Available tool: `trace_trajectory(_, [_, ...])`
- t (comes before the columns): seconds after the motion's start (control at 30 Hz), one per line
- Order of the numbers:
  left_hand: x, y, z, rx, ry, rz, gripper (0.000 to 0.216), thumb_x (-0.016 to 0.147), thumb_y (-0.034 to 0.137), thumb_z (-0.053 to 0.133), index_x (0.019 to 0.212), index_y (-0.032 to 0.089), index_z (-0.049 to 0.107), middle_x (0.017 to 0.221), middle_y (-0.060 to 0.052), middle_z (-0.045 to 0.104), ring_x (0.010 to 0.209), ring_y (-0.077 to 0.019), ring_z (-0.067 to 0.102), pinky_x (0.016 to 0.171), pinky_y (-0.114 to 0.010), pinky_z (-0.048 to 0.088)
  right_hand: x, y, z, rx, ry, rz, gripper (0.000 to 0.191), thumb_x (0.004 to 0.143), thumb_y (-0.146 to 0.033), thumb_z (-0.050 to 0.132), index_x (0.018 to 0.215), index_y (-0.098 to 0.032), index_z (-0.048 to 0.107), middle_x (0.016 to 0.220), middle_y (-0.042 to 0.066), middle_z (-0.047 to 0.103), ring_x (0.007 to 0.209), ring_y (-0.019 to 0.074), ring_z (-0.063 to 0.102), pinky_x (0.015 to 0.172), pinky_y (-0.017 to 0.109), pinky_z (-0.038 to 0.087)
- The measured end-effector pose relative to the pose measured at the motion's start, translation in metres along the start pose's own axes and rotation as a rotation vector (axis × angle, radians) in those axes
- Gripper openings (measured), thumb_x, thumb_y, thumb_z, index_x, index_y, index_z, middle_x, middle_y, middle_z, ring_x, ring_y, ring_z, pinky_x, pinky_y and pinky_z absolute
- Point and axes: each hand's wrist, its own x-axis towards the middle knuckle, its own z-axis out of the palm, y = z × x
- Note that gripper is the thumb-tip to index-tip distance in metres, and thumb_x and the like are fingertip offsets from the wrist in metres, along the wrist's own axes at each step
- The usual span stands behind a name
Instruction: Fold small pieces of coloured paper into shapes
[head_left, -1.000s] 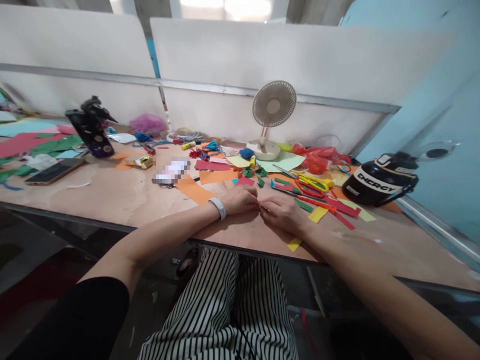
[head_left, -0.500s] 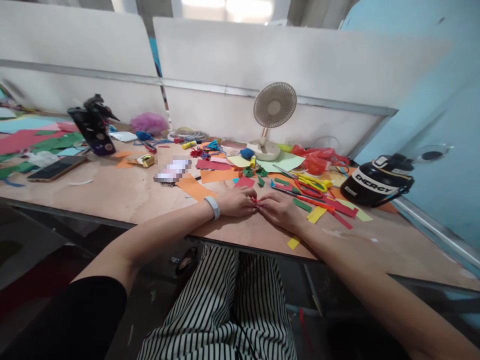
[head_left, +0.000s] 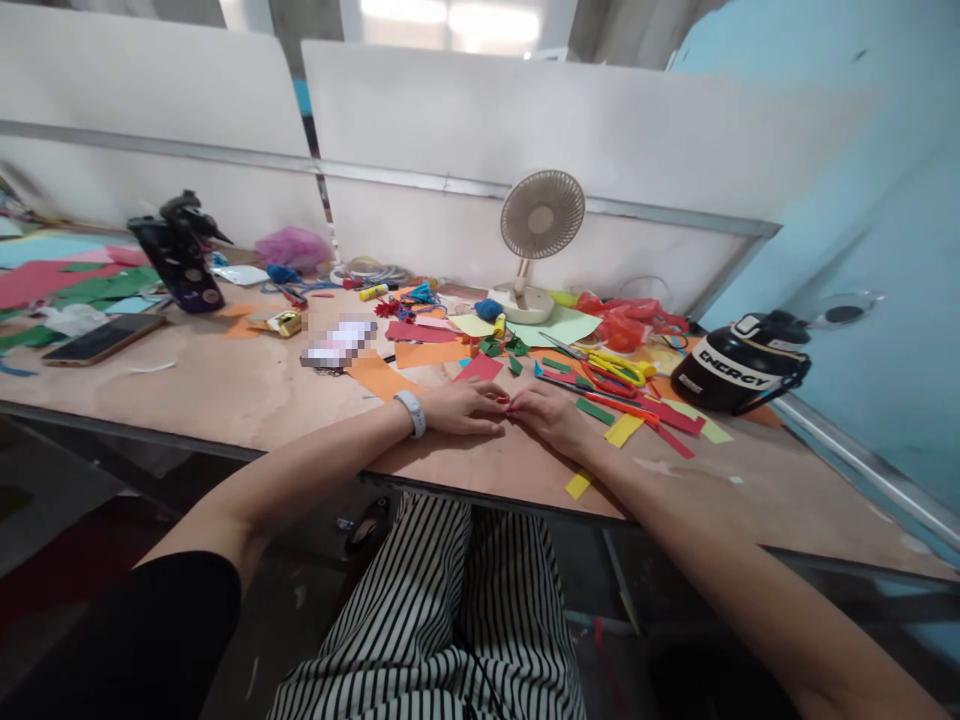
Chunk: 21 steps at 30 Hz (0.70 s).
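Note:
My left hand (head_left: 466,406) and my right hand (head_left: 550,414) rest together on the wooden table (head_left: 247,390) near its front edge. The fingertips of both pinch a small red paper piece (head_left: 508,404) between them. A white band sits on my left wrist. Just beyond my hands lie several coloured paper scraps: a red piece (head_left: 480,368), a green strip (head_left: 594,410) and a yellow strip (head_left: 623,430).
A small desk fan (head_left: 537,235) stands at the back. Yellow-handled scissors (head_left: 611,365) lie right of centre, a black bottle (head_left: 739,375) lies on its side at the right. A phone (head_left: 101,338) and a black stand (head_left: 180,255) are at the left.
My hands stay joined on the red piece with small finger movements. The view has shifted slightly, nothing else on the table has moved.

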Motion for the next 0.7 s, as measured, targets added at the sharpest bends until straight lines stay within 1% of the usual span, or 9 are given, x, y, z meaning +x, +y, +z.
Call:
trace_trajectory(0.07, [0.001, 0.004, -0.001, -0.074, 0.085, -0.060, 0.035, 0.090, 0.037, 0.065, 0.121, 0.024, 0.071, 0.128, -0.012, 0.061, 0.119, -0.0242, 0.059, 0.105, -0.036, 0.044, 0.000, -0.002, -0.002, -0.020, 0.061, -0.004, 0.016, 0.097, -0.029, 0.056, 0.090, -0.024, 0.070, 0.088, 0.004, 0.068, 0.080, 0.0185, 0.065, 0.072, 0.032, 0.055])
trace_trajectory(0.13, [0.004, 0.008, -0.004, -0.203, 0.272, -0.172, 0.034, 0.088, 0.041, 0.067, 0.116, 0.021, 0.072, 0.125, -0.012, 0.063, 0.118, -0.0236, 0.059, 0.105, -0.036, 0.044, 0.001, -0.004, -0.008, -0.047, 0.144, 0.003, 0.016, 0.098, -0.028, 0.054, 0.095, -0.025, 0.069, 0.093, 0.005, 0.069, 0.086, 0.0204, 0.066, 0.078, 0.036, 0.055])
trace_trajectory(0.23, [0.010, 0.012, -0.009, -0.465, 0.509, -0.441, 0.048, 0.090, 0.060, 0.058, 0.091, 0.015, 0.074, 0.103, -0.013, 0.070, 0.103, -0.0234, 0.065, 0.096, -0.036, 0.050, 0.002, -0.010, -0.019, -0.142, 0.269, -0.022, 0.012, 0.096, -0.025, 0.057, 0.097, -0.027, 0.069, 0.098, 0.006, 0.070, 0.094, 0.0230, 0.064, 0.084, 0.040, 0.052])
trace_trajectory(0.27, [0.012, 0.013, -0.011, -0.547, 0.507, -0.513, 0.059, 0.091, 0.067, 0.051, 0.085, 0.013, 0.073, 0.092, -0.014, 0.072, 0.093, -0.0231, 0.068, 0.089, -0.036, 0.053, 0.002, -0.013, -0.022, -0.202, 0.300, -0.058, 0.011, 0.095, -0.023, 0.059, 0.097, -0.028, 0.069, 0.100, 0.006, 0.070, 0.095, 0.0231, 0.064, 0.084, 0.041, 0.051])
trace_trajectory(0.33, [0.015, 0.015, -0.012, -0.774, 0.372, -0.608, 0.074, 0.090, 0.078, 0.038, 0.081, 0.012, 0.071, 0.080, -0.014, 0.072, 0.078, -0.0232, 0.070, 0.076, -0.036, 0.056, 0.003, -0.018, -0.027, -0.330, 0.333, -0.162, 0.013, 0.093, -0.020, 0.062, 0.097, -0.030, 0.068, 0.103, 0.005, 0.071, 0.097, 0.0223, 0.063, 0.084, 0.040, 0.051])
trace_trajectory(0.43, [0.018, 0.018, -0.011, -1.247, 0.145, -0.672, 0.066, 0.086, 0.074, 0.053, 0.086, 0.011, 0.072, 0.081, -0.014, 0.074, 0.078, -0.0224, 0.073, 0.073, -0.033, 0.057, 0.005, -0.025, -0.028, -0.432, 0.311, -0.324, 0.019, 0.092, -0.015, 0.063, 0.100, -0.032, 0.066, 0.110, 0.003, 0.070, 0.104, 0.0218, 0.062, 0.088, 0.040, 0.050])
trace_trajectory(0.53, [0.017, 0.017, -0.009, -1.454, 0.215, -0.642, 0.036, 0.082, 0.046, 0.077, 0.087, 0.010, 0.071, 0.080, -0.010, 0.074, 0.075, -0.0161, 0.071, 0.079, -0.030, 0.056, 0.008, -0.026, -0.025, -0.425, 0.250, -0.387, 0.021, 0.092, -0.015, 0.062, 0.103, -0.034, 0.066, 0.115, 0.002, 0.070, 0.108, 0.0215, 0.061, 0.092, 0.041, 0.050])
trace_trajectory(0.6, [0.017, 0.016, -0.008, -1.477, 0.272, -0.620, 0.025, 0.080, 0.031, 0.081, 0.088, 0.010, 0.071, 0.081, -0.008, 0.074, 0.072, -0.0125, 0.069, 0.081, -0.028, 0.056, 0.010, -0.025, -0.022, -0.392, 0.224, -0.357, 0.021, 0.093, -0.018, 0.062, 0.104, -0.035, 0.066, 0.115, 0.002, 0.070, 0.108, 0.0216, 0.062, 0.092, 0.042, 0.050])
trace_trajectory(0.7, [0.016, 0.013, -0.008, -1.499, 0.312, -0.598, 0.019, 0.079, 0.023, 0.081, 0.088, 0.010, 0.071, 0.080, -0.006, 0.073, 0.070, -0.0096, 0.067, 0.077, -0.024, 0.054, 0.013, -0.021, -0.017, -0.336, 0.216, -0.294, 0.023, 0.092, -0.021, 0.065, 0.110, -0.035, 0.066, 0.121, 0.004, 0.068, 0.110, 0.0229, 0.061, 0.094, 0.044, 0.051])
